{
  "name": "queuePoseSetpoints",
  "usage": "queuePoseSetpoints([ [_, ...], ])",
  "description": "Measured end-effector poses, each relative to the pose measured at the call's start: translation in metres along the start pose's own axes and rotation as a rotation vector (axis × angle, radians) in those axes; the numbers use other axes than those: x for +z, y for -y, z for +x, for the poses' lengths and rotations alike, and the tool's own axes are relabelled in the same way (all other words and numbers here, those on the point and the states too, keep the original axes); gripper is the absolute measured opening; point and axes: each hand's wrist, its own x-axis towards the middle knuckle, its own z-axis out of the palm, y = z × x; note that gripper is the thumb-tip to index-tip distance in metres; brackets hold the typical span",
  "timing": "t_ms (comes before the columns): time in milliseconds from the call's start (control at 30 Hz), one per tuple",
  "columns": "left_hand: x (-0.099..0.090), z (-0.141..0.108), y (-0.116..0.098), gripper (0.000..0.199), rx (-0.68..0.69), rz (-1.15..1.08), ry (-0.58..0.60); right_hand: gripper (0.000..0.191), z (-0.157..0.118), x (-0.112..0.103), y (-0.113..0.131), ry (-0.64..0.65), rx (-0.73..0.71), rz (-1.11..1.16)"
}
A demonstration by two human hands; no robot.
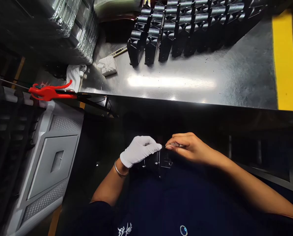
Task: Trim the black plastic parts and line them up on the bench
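My left hand [140,151], in a white glove with a metal bangle at the wrist, pinches the top edge of a dark glossy part [164,160] in front of my dark blue shirt. The part hangs below the glove and blends into the dark background, so its outline is hard to see. Small shiny details show on it. Close to the right of the gloved fingertips, my bare right hand [183,145] is closed around a small metallic tool [177,144], mostly hidden by the fingers. Its tip points toward the part.
Rows of black moulded parts [168,32] stand on the metal table [173,70], near a white wrapped block [108,66] and a yellow strip [285,62]. A red air gun [48,92] hangs at left above a grey plastic crate [53,164]. Plastic-wrapped stacks [75,29] are at upper left.
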Motion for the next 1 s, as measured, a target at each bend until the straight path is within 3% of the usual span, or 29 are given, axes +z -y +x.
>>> queuePoseSetpoints([
  [167,0.002,-0.006,-0.007,0.043,0.079,-0.058,0.129,0.02,0.002,0.008,-0.011,-0.083,0.125,-0.121],
  [300,0.0,-0.005,-0.006,0.044,0.171,-0.026,-0.021,0.023,-0.001,0.003,-0.004,-0.199,0.296,-0.102],
  [500,-0.002,-0.004,0.002,0.043,0.252,-0.011,-0.211,0.025,-0.004,0.001,0.009,-0.096,0.07,0.059],
  [667,0.001,-0.005,0.001,0.04,0.269,-0.006,-0.227,0.028,-0.001,0.01,0.011,-0.184,0.006,0.0],
  [1000,0.001,-0.005,0.001,0.04,0.274,-0.021,-0.241,0.027,0.0,0.011,0.011,-0.213,-0.092,-0.015],
])
